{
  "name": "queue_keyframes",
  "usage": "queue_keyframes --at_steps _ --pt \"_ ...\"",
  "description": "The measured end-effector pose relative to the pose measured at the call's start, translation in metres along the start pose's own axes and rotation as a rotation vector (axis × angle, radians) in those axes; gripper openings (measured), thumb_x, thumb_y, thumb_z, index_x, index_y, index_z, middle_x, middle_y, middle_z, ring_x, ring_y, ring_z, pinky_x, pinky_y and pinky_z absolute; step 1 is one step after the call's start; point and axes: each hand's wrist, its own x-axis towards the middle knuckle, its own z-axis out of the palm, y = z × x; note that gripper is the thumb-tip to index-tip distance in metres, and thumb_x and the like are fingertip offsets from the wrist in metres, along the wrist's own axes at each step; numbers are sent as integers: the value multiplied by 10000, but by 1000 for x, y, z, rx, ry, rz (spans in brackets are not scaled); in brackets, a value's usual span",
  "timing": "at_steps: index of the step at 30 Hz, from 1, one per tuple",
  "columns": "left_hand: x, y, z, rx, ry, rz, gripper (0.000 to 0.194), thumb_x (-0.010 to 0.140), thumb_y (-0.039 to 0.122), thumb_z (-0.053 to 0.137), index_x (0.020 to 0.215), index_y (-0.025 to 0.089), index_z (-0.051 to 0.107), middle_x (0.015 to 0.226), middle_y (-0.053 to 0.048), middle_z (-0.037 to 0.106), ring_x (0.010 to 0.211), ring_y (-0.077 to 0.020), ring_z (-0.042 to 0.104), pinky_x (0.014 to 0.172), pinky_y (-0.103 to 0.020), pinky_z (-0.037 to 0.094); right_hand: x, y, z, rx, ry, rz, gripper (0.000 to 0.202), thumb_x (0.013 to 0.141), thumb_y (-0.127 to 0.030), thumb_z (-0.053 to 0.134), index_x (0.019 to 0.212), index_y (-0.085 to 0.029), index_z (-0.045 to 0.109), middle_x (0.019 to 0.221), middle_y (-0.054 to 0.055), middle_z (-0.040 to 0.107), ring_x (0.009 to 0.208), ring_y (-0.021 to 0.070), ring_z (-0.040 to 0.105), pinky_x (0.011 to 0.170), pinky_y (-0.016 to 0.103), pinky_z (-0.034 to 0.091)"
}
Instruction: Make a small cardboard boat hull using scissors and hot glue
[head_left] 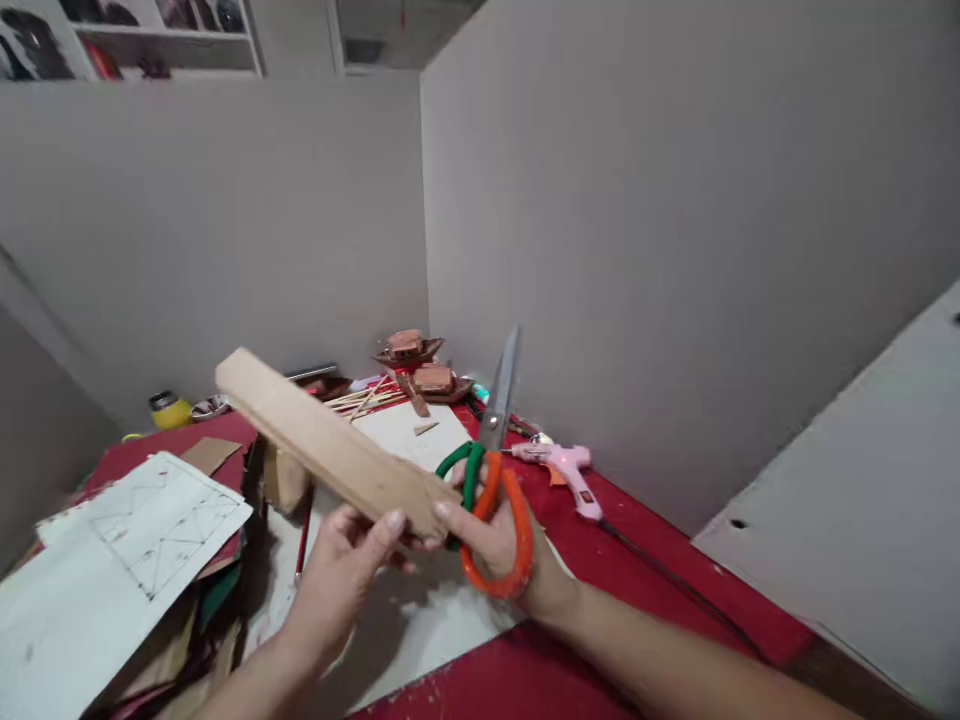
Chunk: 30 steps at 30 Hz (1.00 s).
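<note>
L hand [337,572] part-closed, cardboard strip [322,430] in pinch; R hand [491,545] likewise at strip's end, w/ scissors [493,425] hooked on

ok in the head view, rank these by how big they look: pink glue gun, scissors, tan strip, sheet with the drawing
1. sheet with the drawing
2. tan strip
3. scissors
4. pink glue gun

Strip and scissors are held up, so nearness may enlarge them.

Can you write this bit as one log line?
left hand: holds cardboard; right hand: holds cardboard, scissors; glue gun: on red table
</note>
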Motion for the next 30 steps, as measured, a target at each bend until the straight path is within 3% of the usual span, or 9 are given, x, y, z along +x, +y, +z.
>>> queue_keyframes --at_steps 3,7,9,12,15,18,22,30 --pt "-1 5 -3 -8 77 27 253 834 351 675 887 104 695 722 -60 718 548 -117 609 526 -222 508 -9 -4 8 14 -101 81 284 857 -366 666 932 -212 440 765 -28 612 623 119 642 594 236 519" --pt "0 17 -13 -48 240 118 225 791 323 724 873 115 696 730 -46 710 546 -123 613 515 -236 520 -12 2 1 20 -73 115 282 895 -456 588 911 -210 452 678 -47 559 459 61 503 489 199 449" --pt "0 25 -20 -61 288 169 204 780 305 738 846 114 705 723 -46 707 569 -134 629 526 -241 529 -12 8 -5 17 -127 163 326 900 -531 533 933 -216 455 625 -73 480 399 48 410 462 206 433" --pt "-2 35 -27 -89 335 222 183 768 287 751 812 112 717 725 -45 711 569 -127 632 530 -231 531 -14 14 -7 -91 -258 202 494 822 -685 516 976 -218 465 648 -60 422 485 80 416 498 218 429" --pt "-4 41 -31 -109 360 260 188 769 291 751 829 114 727 752 -51 723 574 -122 631 534 -230 535 -18 13 -3 -257 -448 181 642 735 -798 490 995 -212 466 689 -39 433 538 95 381 516 223 400" --pt "-6 42 -33 -101 369 279 186 772 298 749 840 125 732 758 -47 732 574 -123 632 540 -236 541 -20 13 2 -465 -590 84 635 762 -807 418 961 -205 454 733 -11 454 589 116 363 526 232 373" --pt "-8 37 -34 -54 379 258 197 783 318 737 849 132 737 725 -36 732 578 -131 644 569 -244 549 -20 13 6 -611 -625 3 639 775 -826 320 906 -206 405 711 -9 435 587 125 329 496 239 338" --pt "-8 39 -28 -41 347 226 190 777 320 734 773 131 714 610 -10 695 539 -132 645 552 -231 554 -18 -3 11 -563 -680 41 631 825 -794 270 959 -197 423 659 -31 428 548 111 342 492 233 335"
